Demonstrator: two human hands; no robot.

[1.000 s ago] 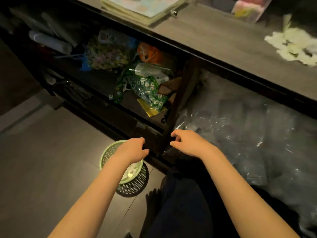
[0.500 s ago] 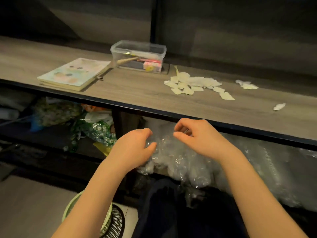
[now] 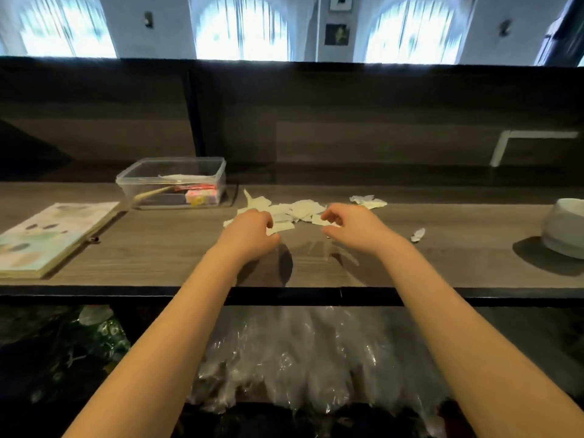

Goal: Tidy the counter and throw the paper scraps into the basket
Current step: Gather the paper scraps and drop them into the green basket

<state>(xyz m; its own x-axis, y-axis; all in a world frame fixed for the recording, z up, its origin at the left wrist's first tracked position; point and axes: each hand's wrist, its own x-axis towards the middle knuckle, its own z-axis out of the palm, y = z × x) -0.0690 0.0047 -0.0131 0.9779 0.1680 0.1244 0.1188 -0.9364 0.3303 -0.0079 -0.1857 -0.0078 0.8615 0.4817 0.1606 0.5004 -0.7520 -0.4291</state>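
Note:
A pile of torn white paper scraps (image 3: 298, 210) lies on the wooden counter (image 3: 158, 254), toward its back. Two more scraps (image 3: 368, 200) sit to the right of the pile, and a small one (image 3: 417, 234) lies further right. My left hand (image 3: 249, 232) hovers at the pile's left edge with loosely curled fingers, covering a few scraps. At the pile's right edge is my right hand (image 3: 350, 229), thumb and fingers apart and nothing between them. The basket is out of view.
A clear plastic box (image 3: 170, 181) with a pencil and small items stands at the back left. A book (image 3: 47, 238) lies at the left, and a white bowl (image 3: 565, 229) stands at the far right. Clear plastic wrapping (image 3: 300, 352) fills the shelf below.
The view has risen from the floor and lower shelf to the counter top. Both hands have moved up from below the counter edge and forward to the paper pile.

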